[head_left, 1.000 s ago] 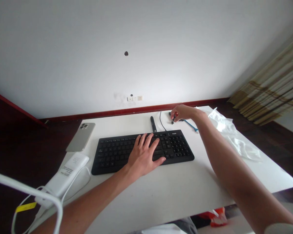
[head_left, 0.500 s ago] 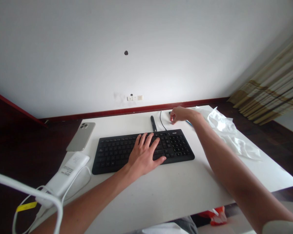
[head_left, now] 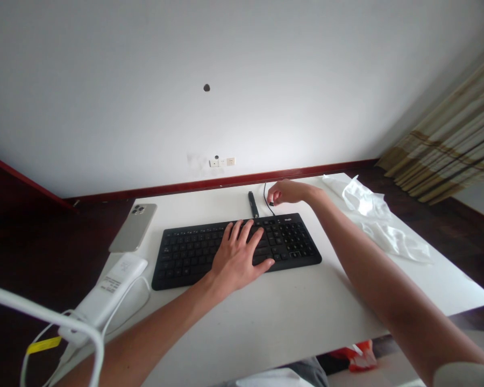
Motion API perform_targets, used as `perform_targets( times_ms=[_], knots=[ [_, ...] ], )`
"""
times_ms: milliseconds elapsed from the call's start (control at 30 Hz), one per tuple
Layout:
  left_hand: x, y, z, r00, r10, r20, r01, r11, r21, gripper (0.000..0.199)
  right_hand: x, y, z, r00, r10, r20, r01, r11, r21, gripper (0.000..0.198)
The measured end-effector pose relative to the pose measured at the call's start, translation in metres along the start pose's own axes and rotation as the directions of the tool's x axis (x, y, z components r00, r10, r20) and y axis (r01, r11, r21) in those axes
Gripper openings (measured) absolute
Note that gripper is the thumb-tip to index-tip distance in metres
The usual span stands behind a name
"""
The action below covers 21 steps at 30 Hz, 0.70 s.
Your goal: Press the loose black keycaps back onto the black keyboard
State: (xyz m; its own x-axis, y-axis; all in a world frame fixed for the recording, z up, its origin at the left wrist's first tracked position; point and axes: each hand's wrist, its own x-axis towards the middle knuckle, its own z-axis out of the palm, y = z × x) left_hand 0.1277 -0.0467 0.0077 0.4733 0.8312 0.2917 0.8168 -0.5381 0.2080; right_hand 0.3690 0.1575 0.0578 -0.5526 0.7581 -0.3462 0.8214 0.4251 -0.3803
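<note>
My left hand point(head_left: 239, 258) lies palm down with fingers spread on the black keyboard point(head_left: 189, 252), over its middle keys. Beyond the keyboard's back edge, my right hand point(head_left: 284, 192) is closed, thumb and fingers pinched together. A small black thing point(head_left: 271, 203) shows at its fingertips; most of it is hidden and its kind cannot be made out. Just left of these fingertips runs the thin black cable point(head_left: 265, 194), which meets the keyboard's back edge. Further left a black pen-like stick point(head_left: 253, 204) rests on the white table point(head_left: 266, 317).
On the left are a phone point(head_left: 134, 228) and a white power strip point(head_left: 105, 295) with a white cord point(head_left: 100, 349) near me. Crumpled white plastic wrap point(head_left: 395, 239) covers part of the right side. A wall point(head_left: 306, 97) stands behind the table.
My right hand has moved left toward the cable. The blue strip by its wrist and the black piece behind its fingers no longer show on the table. My left hand has stayed put.
</note>
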Motion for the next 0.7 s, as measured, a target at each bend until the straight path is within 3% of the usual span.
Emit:
perform_targets(
  times_ms=[400,700],
  knots=[
    [-0.0001,-0.0006,0.0004,1.000,-0.001,0.013,0.001,1.000,0.008,0.069,-0.0054,0.0000,-0.0028,0.995,0.092,0.029,-0.093,0.995,0.041,0.019],
    [-0.0004,-0.0003,-0.0001,1.000,0.001,0.011,-0.001,1.000,0.005,0.070,-0.0076,0.0040,-0.0050,0.990,0.139,-0.033,-0.142,0.985,-0.101,0.019]
  ],
)
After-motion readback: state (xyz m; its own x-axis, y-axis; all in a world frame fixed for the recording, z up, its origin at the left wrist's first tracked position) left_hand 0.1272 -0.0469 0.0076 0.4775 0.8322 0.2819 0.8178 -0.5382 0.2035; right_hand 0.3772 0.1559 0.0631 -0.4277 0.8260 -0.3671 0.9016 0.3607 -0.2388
